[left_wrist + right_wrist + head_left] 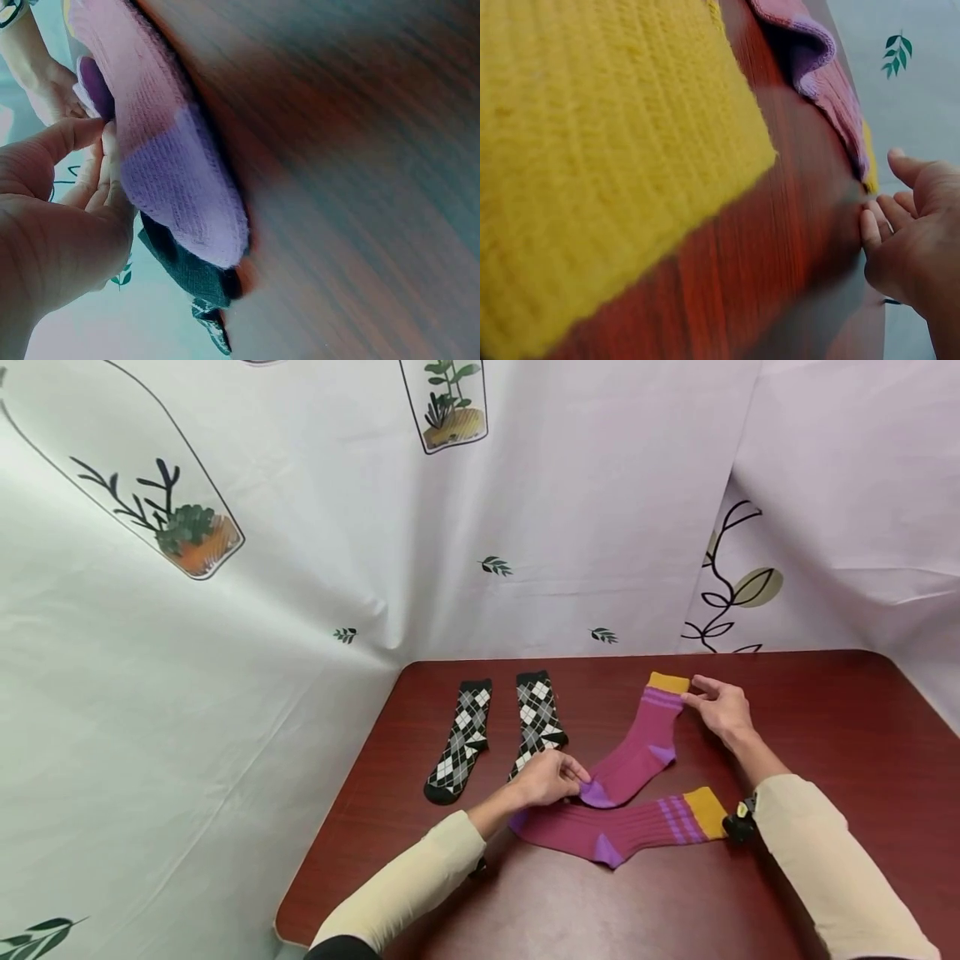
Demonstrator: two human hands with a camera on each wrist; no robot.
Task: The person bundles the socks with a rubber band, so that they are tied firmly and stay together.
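Ribbed knit socks (pixel 645 837), matt; glossy wood-grain table (pixel 840 735).

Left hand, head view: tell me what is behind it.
Behind the left hand, the nearer argyle sock shows its cuff, leg and heel; its toe is covered and cannot be seen.

- Head cam: mounted high, over the near side of the surface (pixel 825 735), facing forward and down. Widest and farthest back; gets the far edge plus the printed backdrop (pixel 585 502) behind it.
- Left wrist cam: low and close, skimming the surface, rolled sideways. Looks past the left fingers (pixel 88 184); toe of the near pink sock (pixel 187 191) sits right up front.
- Right wrist cam: low, rolled too. That sock's yellow cuff (pixel 615 165) almost at the lens, right fingers (pixel 895 210) farther out.
- Shared: head and right wrist both get that cuff; all three catch the far pink sock (pixel 633 752) and backdrop.
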